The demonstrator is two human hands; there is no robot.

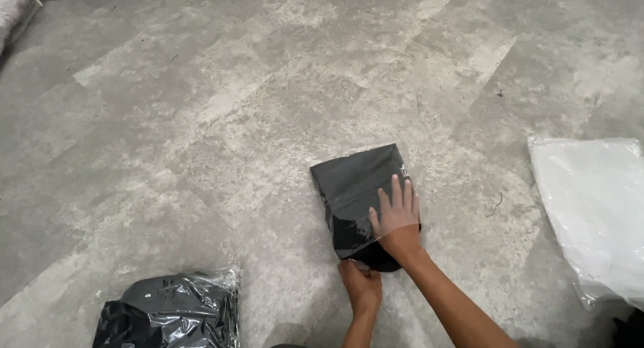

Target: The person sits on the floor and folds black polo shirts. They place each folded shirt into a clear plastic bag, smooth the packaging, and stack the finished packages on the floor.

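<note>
A folded black garment in a clear plastic bag (359, 183) lies on the grey floor. My right hand (397, 217) rests flat on its near half, fingers spread, seemingly inside the bag's open end under the plastic film. My left hand (360, 281) pinches the bag's near edge by the garment's bottom, fingers closed on the plastic.
Another bagged black garment (171, 308) lies at the lower left. A pile of empty clear plastic bags (594, 207) sits at the right edge. A pale textured thing (12, 12) shows at the top left corner. Mottled grey floor (201, 120) stretches ahead.
</note>
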